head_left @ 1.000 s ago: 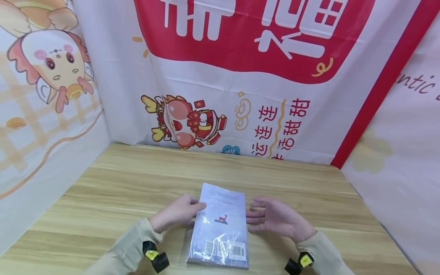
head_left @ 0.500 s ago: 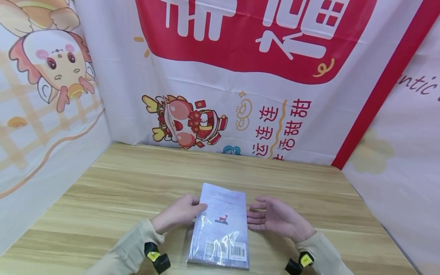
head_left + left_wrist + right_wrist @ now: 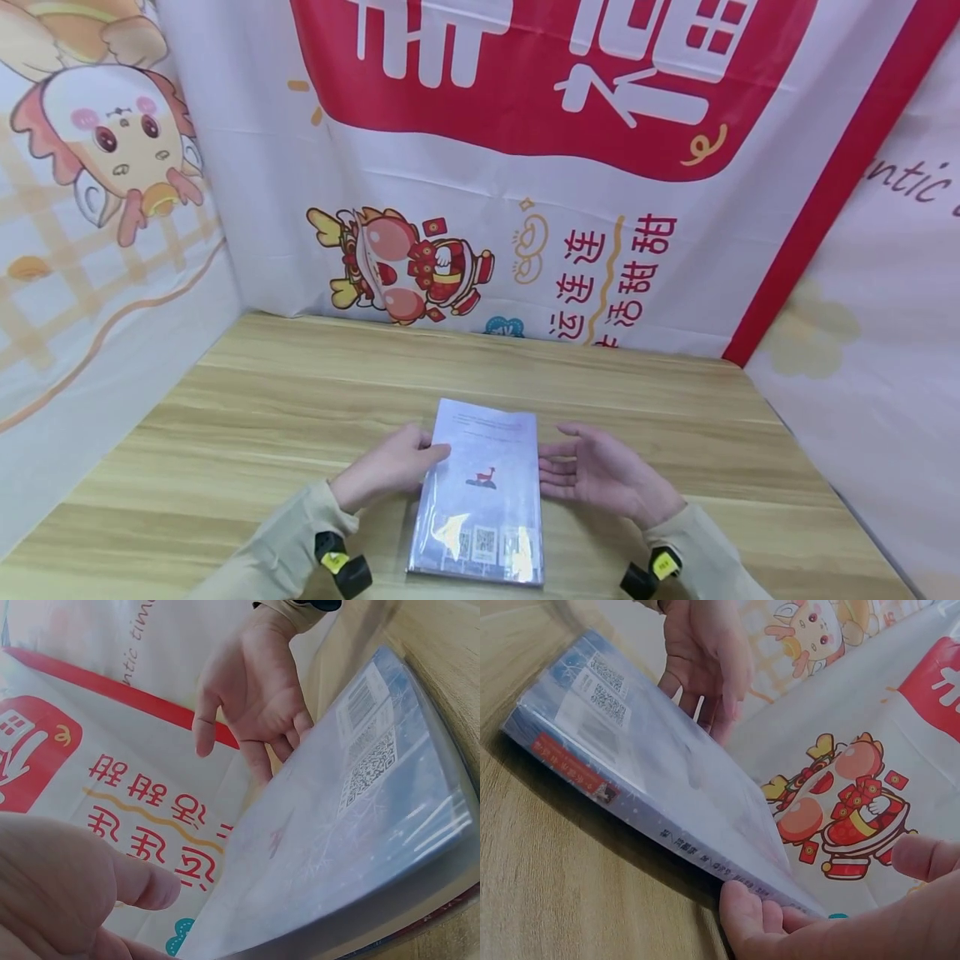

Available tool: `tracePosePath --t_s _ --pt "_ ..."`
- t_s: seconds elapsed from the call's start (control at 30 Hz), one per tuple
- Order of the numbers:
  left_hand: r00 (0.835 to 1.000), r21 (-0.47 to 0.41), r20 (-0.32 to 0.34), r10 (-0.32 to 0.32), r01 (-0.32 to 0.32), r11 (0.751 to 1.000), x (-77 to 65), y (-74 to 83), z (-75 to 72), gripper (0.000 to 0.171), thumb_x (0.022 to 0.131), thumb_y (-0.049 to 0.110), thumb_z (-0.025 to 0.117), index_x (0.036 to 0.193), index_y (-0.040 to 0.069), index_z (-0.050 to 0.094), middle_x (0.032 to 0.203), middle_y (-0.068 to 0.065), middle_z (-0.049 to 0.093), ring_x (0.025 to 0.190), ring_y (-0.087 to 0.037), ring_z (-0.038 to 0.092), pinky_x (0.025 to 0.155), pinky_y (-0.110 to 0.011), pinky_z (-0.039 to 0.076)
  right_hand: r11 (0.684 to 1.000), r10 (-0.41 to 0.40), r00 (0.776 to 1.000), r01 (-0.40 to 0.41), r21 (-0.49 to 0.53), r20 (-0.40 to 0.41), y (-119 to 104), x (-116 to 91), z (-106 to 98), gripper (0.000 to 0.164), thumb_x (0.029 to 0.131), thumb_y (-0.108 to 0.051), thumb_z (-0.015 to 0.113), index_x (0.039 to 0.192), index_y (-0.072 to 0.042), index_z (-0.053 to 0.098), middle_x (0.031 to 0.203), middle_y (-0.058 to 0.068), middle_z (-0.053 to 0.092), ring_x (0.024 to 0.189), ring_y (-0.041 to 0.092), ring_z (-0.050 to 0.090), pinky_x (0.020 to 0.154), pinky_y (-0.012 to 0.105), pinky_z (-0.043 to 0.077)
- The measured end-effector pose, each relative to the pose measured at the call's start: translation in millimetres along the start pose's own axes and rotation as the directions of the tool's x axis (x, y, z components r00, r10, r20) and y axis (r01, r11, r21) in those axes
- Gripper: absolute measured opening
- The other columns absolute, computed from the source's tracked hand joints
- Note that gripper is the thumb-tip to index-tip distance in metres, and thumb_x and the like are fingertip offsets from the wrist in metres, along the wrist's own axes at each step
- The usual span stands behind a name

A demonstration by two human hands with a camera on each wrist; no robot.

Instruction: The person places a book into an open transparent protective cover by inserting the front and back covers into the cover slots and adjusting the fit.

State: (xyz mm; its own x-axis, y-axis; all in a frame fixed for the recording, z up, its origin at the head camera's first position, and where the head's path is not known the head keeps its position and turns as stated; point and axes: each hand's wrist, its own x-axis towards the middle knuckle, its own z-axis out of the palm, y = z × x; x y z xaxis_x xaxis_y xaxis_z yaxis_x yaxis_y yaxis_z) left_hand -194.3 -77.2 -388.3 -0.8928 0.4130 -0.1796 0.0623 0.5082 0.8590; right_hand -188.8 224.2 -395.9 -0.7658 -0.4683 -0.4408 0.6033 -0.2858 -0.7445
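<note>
A pale blue book (image 3: 487,492) in a glossy clear wrapper lies on the table, its back cover up with a small red deer picture and printed codes. At its left edge is my left hand (image 3: 393,467). The thumb extends over the cover and appears raised off it in the left wrist view; the other fingers are partly hidden by the book. My right hand (image 3: 611,479) is palm inward at the book's right side. Its straight fingertips (image 3: 739,896) touch the spine (image 3: 667,832) in the right wrist view, with the thumb lifted away.
The wood-grain table (image 3: 285,400) extends around the book. Behind it hangs a white and red printed cloth (image 3: 465,183), with further printed cloths along the left (image 3: 97,308) and right (image 3: 862,333) sides. Each wrist wears a small black camera.
The book has tipped very slightly, so the glare moves across its cover and washes over the barcode. The right thumb has spread a little farther from its fingers. The left hand stays nearly still.
</note>
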Motion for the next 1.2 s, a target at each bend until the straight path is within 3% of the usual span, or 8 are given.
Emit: tracePosePath --t_s 0.13,0.3,0.6,0.73,0.87,0.97,1.2 --pt "1.0 0.008 -0.021 -0.009 0.009 1.0 -1.3 0.5 1.7 0.029 0.097 0.028 0.053 0.098 0.002 0.067 0.069 -0.003 0.061 0.051 -0.01 0.044 0.046 -0.021 0.033 1.0 -0.019 1.0 0.019 0.003 0.011 -0.4 1.6 -1.0 0.075 0.097 -0.04 0.048 0.139 0.015 0.019 0.135 0.031 0.03 0.12 0.037 0.042 0.104 0.043 0.032" --pt "0.999 0.038 -0.047 -0.021 0.023 0.999 -2.2 1.4 2.1 0.029 0.095 0.031 0.055 0.089 0.005 0.067 0.06 0.001 0.049 0.049 -0.009 0.038 0.045 -0.021 0.03 0.999 -0.037 0.999 0.036 0.021 0.016 -1.0 2.4 -1.8 0.074 0.096 -0.039 0.05 0.139 0.014 0.021 0.133 0.028 0.035 0.119 0.034 0.044 0.104 0.041 0.032" --pt "0.999 0.015 -0.034 -0.016 0.017 1.0 -2.7 1.5 2.2 0.028 0.094 0.031 0.055 0.091 0.006 0.068 0.059 0.002 0.047 0.049 -0.009 0.037 0.044 -0.021 0.029 0.998 -0.062 0.998 0.061 0.031 0.03 -0.2 3.0 -2.8 0.072 0.097 -0.038 0.049 0.139 0.014 0.021 0.135 0.028 0.032 0.122 0.035 0.042 0.105 0.041 0.031" --pt "0.999 0.02 -0.035 -0.008 0.008 1.0 -2.3 1.2 3.7 0.027 0.094 0.03 0.056 0.088 0.006 0.067 0.061 0.0 0.049 0.05 -0.009 0.038 0.045 -0.021 0.03 0.998 -0.055 0.991 0.052 0.025 0.122 1.4 3.5 -2.2 0.07 0.1 -0.039 0.04 0.14 0.014 0.018 0.133 0.027 0.037 0.12 0.033 0.043 0.106 0.043 0.028" --pt "1.0 0.021 -0.026 -0.005 0.006 1.0 -1.5 1.5 5.7 0.027 0.095 0.03 0.055 0.093 0.006 0.066 0.065 -0.003 0.053 0.052 -0.01 0.04 0.046 -0.022 0.032 0.999 -0.04 0.967 0.039 0.012 0.25 4.7 4.7 -1.0 0.067 0.103 -0.04 0.028 0.143 0.011 0.012 0.133 0.022 0.04 0.12 0.031 0.043 0.107 0.044 0.024" --pt "1.0 0.025 -0.022 -0.001 0.002 1.0 -1.7 1.8 6.4 0.027 0.095 0.03 0.055 0.095 0.006 0.066 0.066 -0.004 0.054 0.052 -0.011 0.041 0.047 -0.023 0.032 0.999 -0.044 0.955 0.042 0.012 0.292 8.1 5.2 -0.7 0.063 0.104 -0.037 0.028 0.146 0.006 0.009 0.134 0.02 0.041 0.121 0.03 0.043 0.107 0.045 0.024" --pt "1.0 0.025 -0.028 0.011 -0.011 1.0 -1.1 1.0 6.8 0.026 0.094 0.029 0.055 0.094 0.005 0.066 0.064 -0.002 0.052 0.052 -0.011 0.04 0.047 -0.023 0.032 0.994 -0.085 0.971 0.097 -0.044 0.224 15.8 4.9 2.2 0.052 0.102 -0.014 0.035 0.146 0.006 0.015 0.136 0.025 0.043 0.118 0.034 0.049 0.104 0.047 0.031"
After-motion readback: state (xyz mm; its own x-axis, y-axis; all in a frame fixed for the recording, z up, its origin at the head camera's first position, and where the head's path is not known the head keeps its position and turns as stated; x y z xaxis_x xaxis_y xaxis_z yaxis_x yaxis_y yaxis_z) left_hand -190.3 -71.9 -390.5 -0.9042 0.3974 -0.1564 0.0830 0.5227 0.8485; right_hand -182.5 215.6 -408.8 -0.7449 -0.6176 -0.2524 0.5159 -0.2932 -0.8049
